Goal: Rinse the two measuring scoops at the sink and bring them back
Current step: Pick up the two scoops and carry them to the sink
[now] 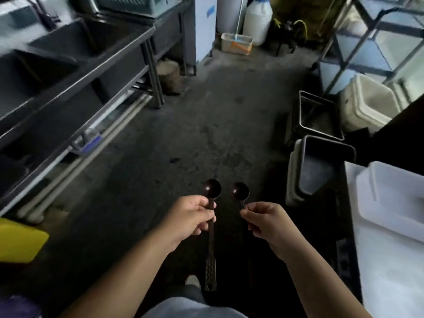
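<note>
I hold two dark, long-handled measuring scoops side by side over the floor, bowls pointing away from me. My left hand [195,216] grips the handle of the left scoop [212,188]; its perforated handle end hangs down below my fist. My right hand [263,220] pinches the right scoop [239,191] just under its bowl, and the rest of that handle is hidden behind my fingers. The steel sink unit [75,56] with dark basins runs along the left, an arm's reach away from both hands.
Dark concrete floor [183,125] stretches ahead. Stacked grey tubs [321,161] and white bins [367,104] stand at the right, with a white lidded box [394,198] nearer. A yellow object [20,239] sits at the left edge. A jug and a dustpan stand at the far end.
</note>
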